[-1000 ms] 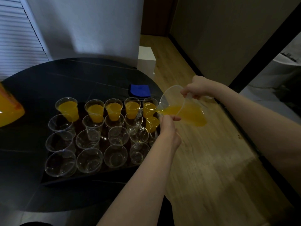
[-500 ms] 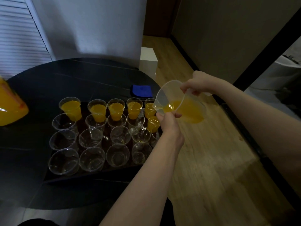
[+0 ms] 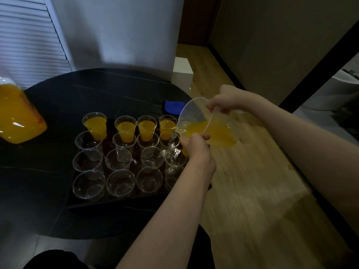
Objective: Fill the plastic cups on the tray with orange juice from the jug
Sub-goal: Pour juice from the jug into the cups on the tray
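A clear plastic jug (image 3: 217, 133) holding orange juice hangs tilted over the right end of the tray (image 3: 116, 203), its spout low to the left. My right hand (image 3: 226, 100) grips the jug at its upper rim. Below the lower wall, my left hand (image 3: 196, 148) holds the jug with the thumb laid against it; its fingers are hidden. Several back-row cups (image 3: 147, 129) hold juice. The nearer rows of clear cups (image 3: 120, 181) stand empty. An orange sliver of a cup (image 3: 184, 152) shows beside my left hand.
The tray lies on a round black table (image 3: 48, 181). A large bottle of orange juice (image 3: 17, 121) stands at the far left. A blue cloth (image 3: 172, 107) lies behind the tray. A white box (image 3: 182, 68) sits on the wooden floor (image 3: 252, 191) to the right.
The jug has shifted left over the tray's right column and now hides the two filled cups there. Both hands moved with it.
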